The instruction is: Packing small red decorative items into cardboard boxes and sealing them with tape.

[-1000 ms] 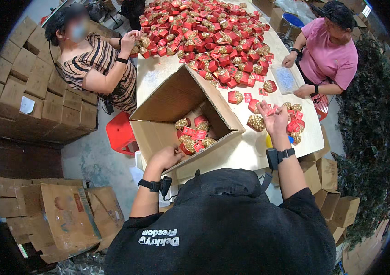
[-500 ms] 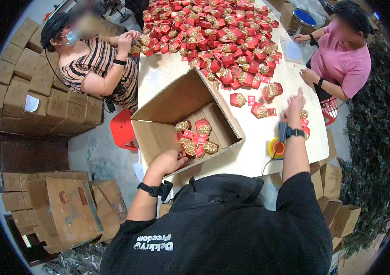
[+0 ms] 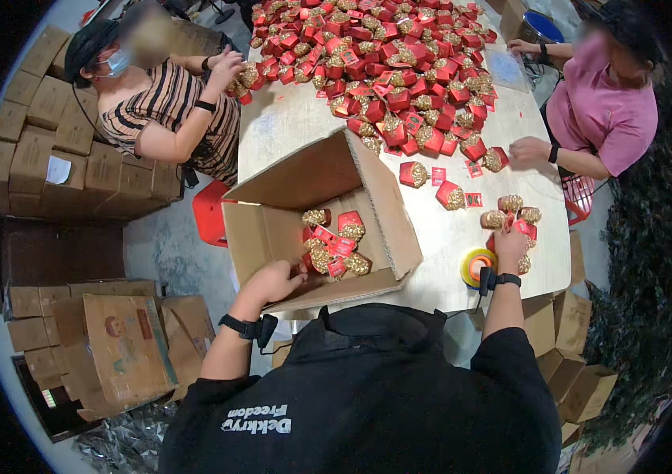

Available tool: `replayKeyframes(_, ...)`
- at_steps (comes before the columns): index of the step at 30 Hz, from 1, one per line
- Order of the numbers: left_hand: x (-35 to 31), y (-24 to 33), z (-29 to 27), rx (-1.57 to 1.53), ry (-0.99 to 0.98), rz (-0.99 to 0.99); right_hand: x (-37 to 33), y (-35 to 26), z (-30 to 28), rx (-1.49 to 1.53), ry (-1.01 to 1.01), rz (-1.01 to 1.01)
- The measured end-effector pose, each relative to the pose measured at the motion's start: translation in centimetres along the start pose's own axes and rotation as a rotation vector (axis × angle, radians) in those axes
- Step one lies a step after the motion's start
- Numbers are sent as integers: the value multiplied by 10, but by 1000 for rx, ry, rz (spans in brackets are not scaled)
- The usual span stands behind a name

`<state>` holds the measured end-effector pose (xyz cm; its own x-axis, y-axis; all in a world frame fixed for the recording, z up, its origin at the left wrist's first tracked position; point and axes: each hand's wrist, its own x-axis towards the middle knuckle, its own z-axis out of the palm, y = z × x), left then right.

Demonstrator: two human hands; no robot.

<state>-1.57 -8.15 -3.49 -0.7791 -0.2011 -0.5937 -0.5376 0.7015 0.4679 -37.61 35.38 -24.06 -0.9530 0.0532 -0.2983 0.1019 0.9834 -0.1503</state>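
- Nearest me, below the centre of the frame, the person's left hand (image 3: 271,281) hangs over the near edge of the open carton (image 3: 304,180), fingers loosely curled; I can't tell whether they pinch the cardboard or only rest there.
- Right of centre, the right hand (image 3: 510,243) dips into a cluster of red-and-gold ornaments (image 3: 531,214), at least 4 of them. Its fingers bend downward; whether they pinch a piece is hidden from me.
- To handle these well, I'd take each by its red base, sparing the knobbly gold and keeping the paper tag (image 3: 438,176) free. The left hand would do best bracing the carton against skidding.
- Just beside the right wrist sits a yellow tape roll (image 3: 468,268), which could snag the wrist strap (image 3: 507,279) on a low sweep.
- Inside the carton, about 5 similar pieces (image 3: 350,225) lie jumbled. Its tall right wall (image 3: 387,201) stands between them and the right hand, so that path runs over it.
- Beyond, 2 loose pieces (image 3: 450,195) lie on the pale table (image 3: 446,237).
- At upper centre rises a big heap (image 3: 399,71) of the same.
- At upper left works a co-worker in stripes (image 3: 170,118); at upper right, a co-worker in pink (image 3: 612,103), whose hand could meet a long reach.
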Motion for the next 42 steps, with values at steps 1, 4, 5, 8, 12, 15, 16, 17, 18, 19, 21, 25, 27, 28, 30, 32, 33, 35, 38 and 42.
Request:
replayKeyframes(1,7,20,-7,55,-10,9,12,31,20,118,124,-24)
replayKeyframes(4,2,19,-6,0,5,49,8,9,19,287,204,6)
replayKeyframes(5,-1,19,-4,-3,19,52,5,1,16,304,185,60)
replayKeyframes(8,-12,35,2,18,95,170,-7,10,21,293,340,-5)
replayKeyframes(12,-29,52,20,-316,-105,388,-18,20,22,43,219,-91)
replayKeyframes(15,-46,69,24,-67,-21,561,-18,32,30,209,278,-95)
replayKeyframes(16,-46,67,31,23,-29,509,-12,43,37,226,274,-115)
replayKeyframes(17,-48,64,37,112,-34,442,-13,42,41,244,306,-136)
replayKeyframes(18,-41,66,35,89,-37,499,9,93,55,68,529,-288)
replayKeyframes(19,-45,64,35,113,-5,523,2,70,50,363,399,-196)
replayKeyframes(21,-48,62,37,107,71,585,-8,50,38,639,256,-104)
replayKeyframes(25,-39,62,31,29,46,616,-13,46,5,566,538,126)
replayKeyframes(27,-38,63,26,71,21,583,-18,32,-18,711,603,227)
replayKeyframes(28,-38,65,24,117,-4,548,-21,30,-30,713,610,233)
replayKeyframes(30,-31,59,28,119,23,608,-27,24,-56,661,692,113)
replayKeyframes(32,-25,53,30,65,1,663,-36,14,-86,755,694,42)
replayKeyframes(33,-27,58,26,76,-22,639,-42,12,-101,821,720,0)
replayKeyframes(35,-29,63,24,105,-35,616,-54,1,-133,890,746,-40)
replayKeyframes(38,-30,74,24,175,-61,630,-67,-2,-170,813,796,-239)
replayKeyframes(42,-31,75,41,120,-111,703,-117,-47,-233,987,815,-393)
